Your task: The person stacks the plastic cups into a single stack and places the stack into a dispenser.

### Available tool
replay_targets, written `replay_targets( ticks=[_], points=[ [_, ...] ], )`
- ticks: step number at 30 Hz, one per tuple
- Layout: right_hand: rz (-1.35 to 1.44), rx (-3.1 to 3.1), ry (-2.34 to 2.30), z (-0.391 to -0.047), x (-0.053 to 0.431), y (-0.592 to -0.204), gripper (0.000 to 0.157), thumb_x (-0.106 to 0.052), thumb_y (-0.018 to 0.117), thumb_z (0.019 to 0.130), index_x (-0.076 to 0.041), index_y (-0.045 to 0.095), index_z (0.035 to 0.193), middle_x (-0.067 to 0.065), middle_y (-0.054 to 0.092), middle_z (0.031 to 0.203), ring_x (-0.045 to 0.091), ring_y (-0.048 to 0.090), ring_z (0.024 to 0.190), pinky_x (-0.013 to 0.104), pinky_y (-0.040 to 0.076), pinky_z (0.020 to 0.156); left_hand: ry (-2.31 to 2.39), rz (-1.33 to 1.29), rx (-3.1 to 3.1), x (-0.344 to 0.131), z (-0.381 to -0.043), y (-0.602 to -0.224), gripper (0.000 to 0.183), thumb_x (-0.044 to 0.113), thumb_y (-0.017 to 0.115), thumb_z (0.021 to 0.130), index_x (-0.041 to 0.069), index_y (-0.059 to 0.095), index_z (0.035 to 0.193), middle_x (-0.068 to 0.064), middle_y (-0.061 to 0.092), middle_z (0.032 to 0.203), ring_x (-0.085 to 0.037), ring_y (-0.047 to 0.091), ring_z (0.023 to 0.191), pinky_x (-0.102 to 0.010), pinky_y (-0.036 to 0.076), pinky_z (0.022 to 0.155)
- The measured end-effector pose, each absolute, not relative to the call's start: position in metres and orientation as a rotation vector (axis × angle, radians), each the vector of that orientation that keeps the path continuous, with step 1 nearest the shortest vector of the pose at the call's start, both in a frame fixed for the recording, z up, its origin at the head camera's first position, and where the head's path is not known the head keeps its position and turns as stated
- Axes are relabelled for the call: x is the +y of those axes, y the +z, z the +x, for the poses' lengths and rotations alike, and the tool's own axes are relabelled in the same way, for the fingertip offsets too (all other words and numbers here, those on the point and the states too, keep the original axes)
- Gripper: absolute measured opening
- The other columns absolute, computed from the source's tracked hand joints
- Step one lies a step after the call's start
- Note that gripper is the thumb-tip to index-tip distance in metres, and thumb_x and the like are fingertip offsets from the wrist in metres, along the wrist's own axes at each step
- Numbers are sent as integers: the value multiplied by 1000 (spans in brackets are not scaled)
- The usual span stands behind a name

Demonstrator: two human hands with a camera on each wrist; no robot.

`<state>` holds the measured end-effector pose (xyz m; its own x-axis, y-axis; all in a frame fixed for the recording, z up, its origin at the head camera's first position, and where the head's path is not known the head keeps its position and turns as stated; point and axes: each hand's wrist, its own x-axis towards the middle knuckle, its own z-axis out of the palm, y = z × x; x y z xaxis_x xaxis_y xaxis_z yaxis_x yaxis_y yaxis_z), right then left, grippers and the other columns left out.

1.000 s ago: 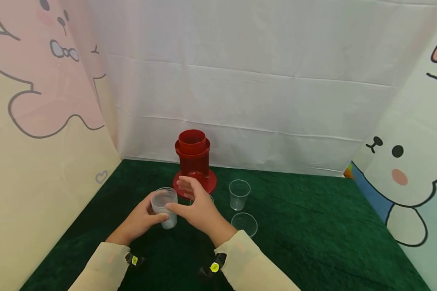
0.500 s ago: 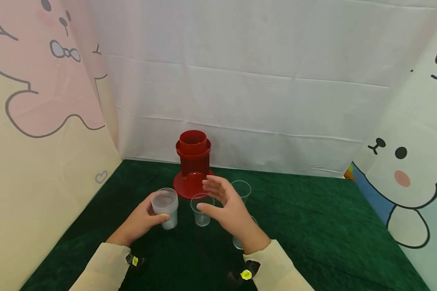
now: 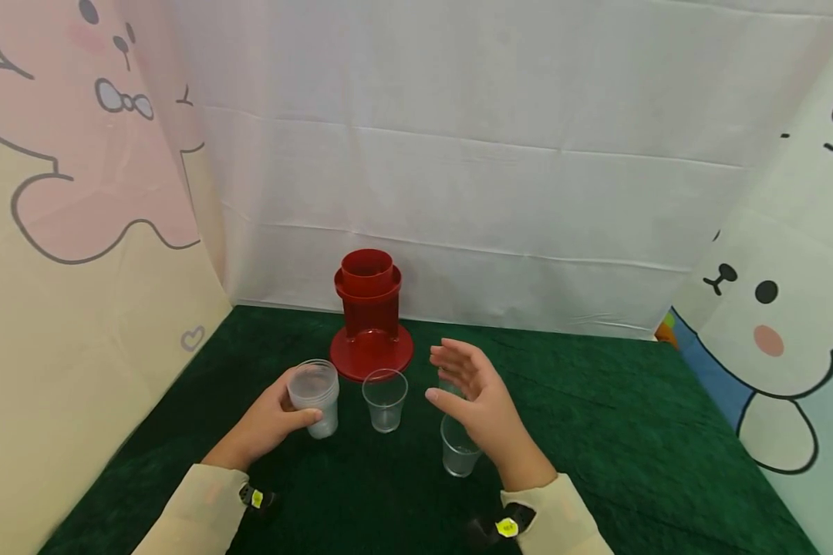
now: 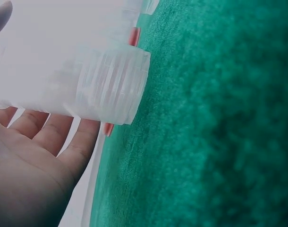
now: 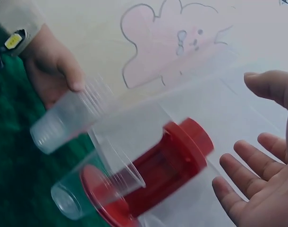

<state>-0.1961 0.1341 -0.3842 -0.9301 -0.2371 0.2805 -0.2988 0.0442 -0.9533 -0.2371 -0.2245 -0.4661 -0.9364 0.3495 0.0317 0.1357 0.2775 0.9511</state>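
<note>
My left hand (image 3: 271,420) grips a stack of nested clear plastic cups (image 3: 317,397) at the left; its bottom (image 4: 115,85) is close to the green cloth, whether touching I cannot tell. A single clear cup (image 3: 386,402) stands upright to the right of the stack. Farther right, my right hand (image 3: 489,412) is held over the table, fingers apart and nothing in them; the right wrist view shows its bare palm (image 5: 266,194). It partly covers a nearer cup (image 3: 458,455) and almost wholly hides another behind it.
A red plastic stand (image 3: 368,308) with a round base and an open tube on top is behind the cups. Green cloth (image 3: 632,447) covers the table. A white curtain (image 3: 493,193) hangs at the back, with printed cartoon cloth at both sides.
My right hand has moved right, away from the stack, past the single cup and over the right-hand cups. The single cup has come into full view. My left hand keeps its hold.
</note>
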Motion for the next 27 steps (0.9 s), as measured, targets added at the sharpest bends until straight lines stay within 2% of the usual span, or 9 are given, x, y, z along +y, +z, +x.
replay_targets(
  ticks=[4,10,15,19,23,27],
  points=[
    [531,-2200,2084,-195,151,-389,65,-7,74,95,-12,42,151,11,51,150,26,48,138,42,39,116,1730,463,2358,-225,-237,-467,74,21,75,96,13,32,156,-17,47,147,-40,48,134,-61,42,109],
    [519,-2142,2080,-192,173,-394,64,0,70,95,-2,39,151,20,47,151,28,46,139,28,41,112,1738,466,2339,-225,-237,-466,75,21,74,95,14,32,156,-17,46,149,-41,47,136,-60,41,110],
    [478,-2168,2040,-189,183,-400,64,0,69,95,-2,38,151,19,47,151,28,45,139,23,40,110,1724,440,2348,-225,-236,-465,76,22,75,95,14,31,157,-17,46,149,-40,47,135,-61,41,110],
    [456,-2250,1952,-188,188,-407,64,-2,72,95,-4,40,151,16,49,151,29,45,140,25,40,111,1715,416,2349,-224,-235,-464,76,23,75,95,14,31,157,-17,46,149,-39,47,135,-61,41,110],
    [450,-2321,1886,-187,191,-416,66,-6,76,93,-6,42,150,15,50,151,31,45,141,34,40,114,1714,408,2357,-224,-234,-464,76,24,75,95,14,31,157,-17,46,149,-40,47,134,-62,40,110],
    [474,-2351,1865,-188,198,-424,68,-5,76,92,-7,42,151,15,50,152,31,45,140,33,43,111,1714,421,2373,-221,-234,-466,76,24,76,95,14,32,157,-16,47,149,-40,48,133,-62,40,110]
  ],
)
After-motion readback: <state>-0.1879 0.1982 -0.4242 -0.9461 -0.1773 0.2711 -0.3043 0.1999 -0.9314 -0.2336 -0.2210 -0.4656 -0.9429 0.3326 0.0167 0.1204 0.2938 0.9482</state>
